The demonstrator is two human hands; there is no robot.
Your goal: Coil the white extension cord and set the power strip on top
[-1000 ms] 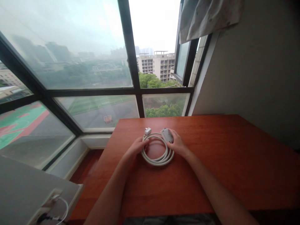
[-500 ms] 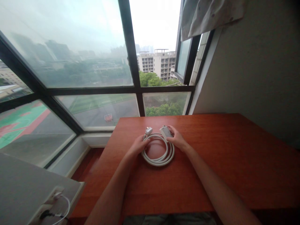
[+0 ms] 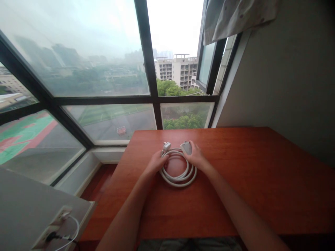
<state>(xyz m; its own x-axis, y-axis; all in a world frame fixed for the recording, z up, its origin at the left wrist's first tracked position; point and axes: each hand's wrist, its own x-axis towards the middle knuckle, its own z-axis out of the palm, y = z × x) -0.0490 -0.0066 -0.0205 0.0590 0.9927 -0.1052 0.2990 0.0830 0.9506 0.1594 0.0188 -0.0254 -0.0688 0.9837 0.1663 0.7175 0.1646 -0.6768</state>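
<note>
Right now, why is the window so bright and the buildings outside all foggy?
Head view: daylight through the window washes the sky white, and haze blurs the far buildings. The table is evenly lit, with soft shadows under the left hand and right hand at the white cable. The window frames bend from wide-lens distortion.

Left hand [image 3: 156, 163] and right hand [image 3: 196, 158] reach forward, fingers seemingly curled.
</note>
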